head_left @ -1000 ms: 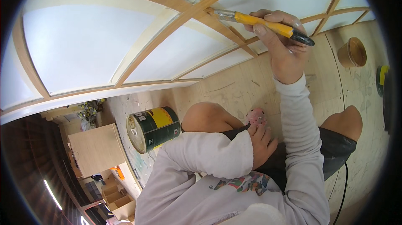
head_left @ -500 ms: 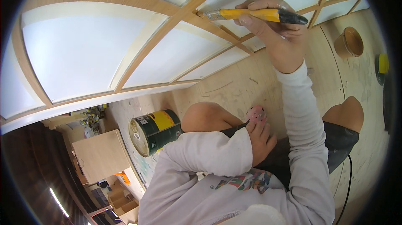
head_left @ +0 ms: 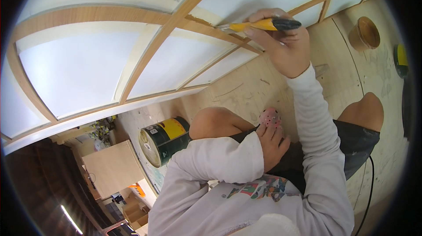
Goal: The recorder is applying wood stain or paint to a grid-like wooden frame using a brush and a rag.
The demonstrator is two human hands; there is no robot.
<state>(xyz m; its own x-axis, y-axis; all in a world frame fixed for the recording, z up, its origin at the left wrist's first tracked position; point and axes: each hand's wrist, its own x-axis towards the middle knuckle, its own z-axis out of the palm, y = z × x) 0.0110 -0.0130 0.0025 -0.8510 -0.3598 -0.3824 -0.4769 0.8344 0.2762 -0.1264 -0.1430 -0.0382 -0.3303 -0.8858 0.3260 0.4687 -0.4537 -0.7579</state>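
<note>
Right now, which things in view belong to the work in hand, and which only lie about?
In use:
paintbrush, in the right hand
wooden lattice, at the brush's tip

Untouched, seemingly lying about:
brown tub, though possibly belonging
large green-and-yellow can
cardboard boxes

The pale floor (head_left: 343, 78) is scuffed and stained, a dark seam (head_left: 351, 53) crossing it. Lower left — a plain wooden unit (head_left: 113, 169), brown boxes (head_left: 134, 212), a dark ceiling (head_left: 39, 179) — one tube (head_left: 71, 219) glows.

bright panels (head_left: 79, 69); dim lower left (glaring tube light (head_left: 71, 219)); bowed edges
</note>
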